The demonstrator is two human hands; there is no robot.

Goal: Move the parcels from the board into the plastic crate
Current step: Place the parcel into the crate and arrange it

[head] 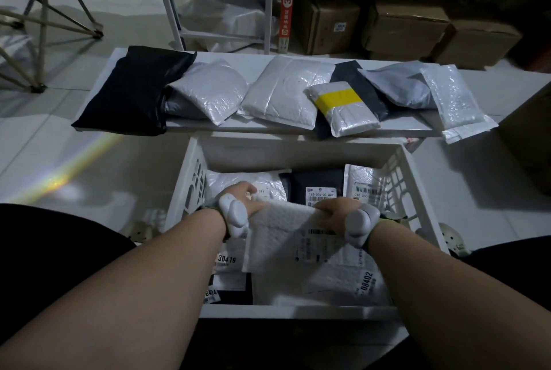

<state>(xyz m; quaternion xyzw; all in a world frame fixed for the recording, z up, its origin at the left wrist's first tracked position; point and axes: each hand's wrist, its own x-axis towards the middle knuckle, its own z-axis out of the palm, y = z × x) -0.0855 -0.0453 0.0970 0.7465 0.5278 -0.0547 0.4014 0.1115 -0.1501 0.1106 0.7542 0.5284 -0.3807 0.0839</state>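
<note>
Hands [243, 201] gripping mailer [286, 238] over crate [298, 150]

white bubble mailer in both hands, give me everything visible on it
The white bubble mailer is a flat padded envelope with a dimpled, plastic-looking skin. A printed shipping label with a barcode sits on its upper face toward the right; the text is too small to read. It is tilted, far edge raised, inside the white plastic crate, above other parcels lying there. The left hand holds its far left corner and the right hand curls over its far right edge. It looks sealed and undamaged.
</note>
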